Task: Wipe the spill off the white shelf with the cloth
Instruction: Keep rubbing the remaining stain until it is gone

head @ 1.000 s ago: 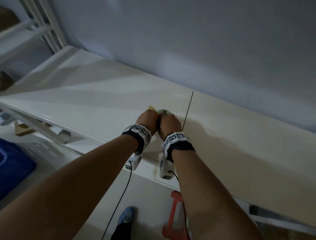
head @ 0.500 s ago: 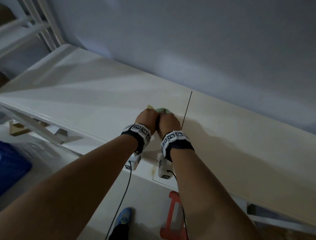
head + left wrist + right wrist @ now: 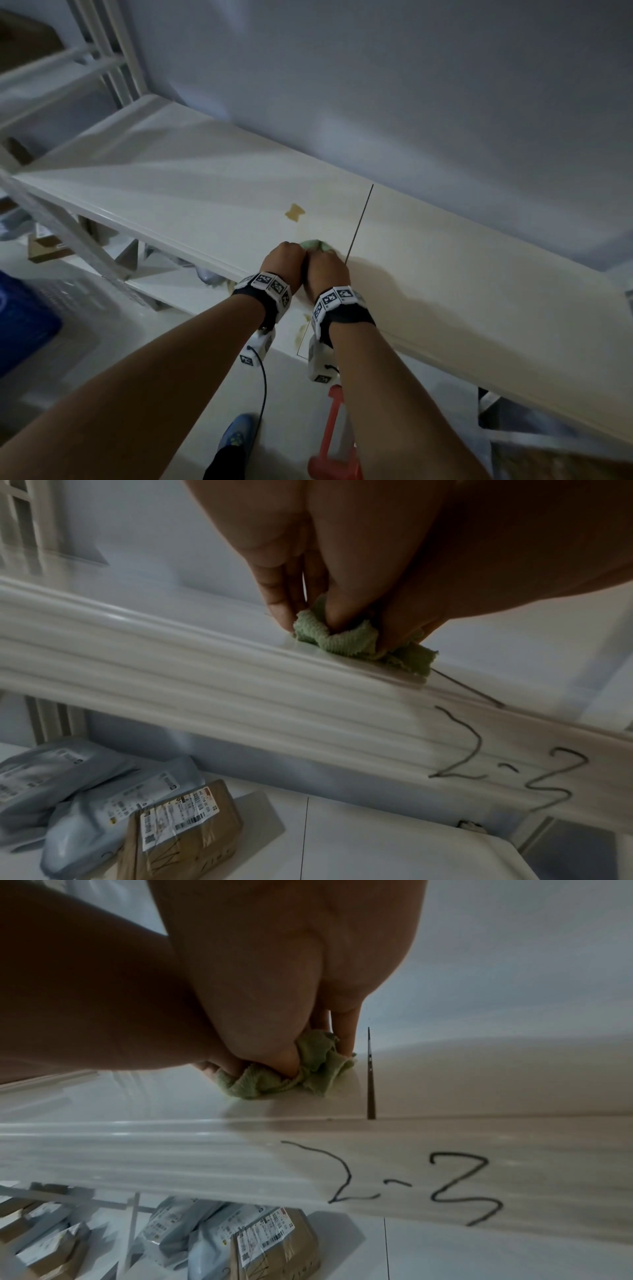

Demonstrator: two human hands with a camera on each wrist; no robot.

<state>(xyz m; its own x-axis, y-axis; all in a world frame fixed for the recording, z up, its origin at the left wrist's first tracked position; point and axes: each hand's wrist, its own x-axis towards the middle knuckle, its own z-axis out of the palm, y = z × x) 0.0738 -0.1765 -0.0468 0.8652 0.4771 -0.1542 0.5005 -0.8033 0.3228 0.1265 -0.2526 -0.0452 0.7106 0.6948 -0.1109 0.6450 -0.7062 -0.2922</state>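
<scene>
A crumpled green cloth (image 3: 314,245) lies on the white shelf (image 3: 171,192), close to its front edge. My left hand (image 3: 283,258) and right hand (image 3: 325,270) sit side by side as fists, both gripping the cloth. A yellow spill patch (image 3: 294,212) shows on the shelf just beyond the hands. A faint yellowish smear (image 3: 301,337) marks the shelf's front face below the wrists. In the left wrist view, fingers (image 3: 284,607) pinch the cloth (image 3: 335,639) against the shelf top. In the right wrist view, the thumb and fingers (image 3: 344,1031) bunch the cloth (image 3: 274,1083).
A dark seam (image 3: 359,222) crosses the shelf right of the hands; a wall rises behind. "2-3" (image 3: 411,1183) is written on the front edge. Parcels (image 3: 103,818) lie on the lower shelf. A red stool (image 3: 334,438) and a blue bin (image 3: 20,329) stand below.
Both hands have drawn the cloth back toward the shelf's front edge, and the yellow spill patch that peeked out past the hands now lies uncovered.
</scene>
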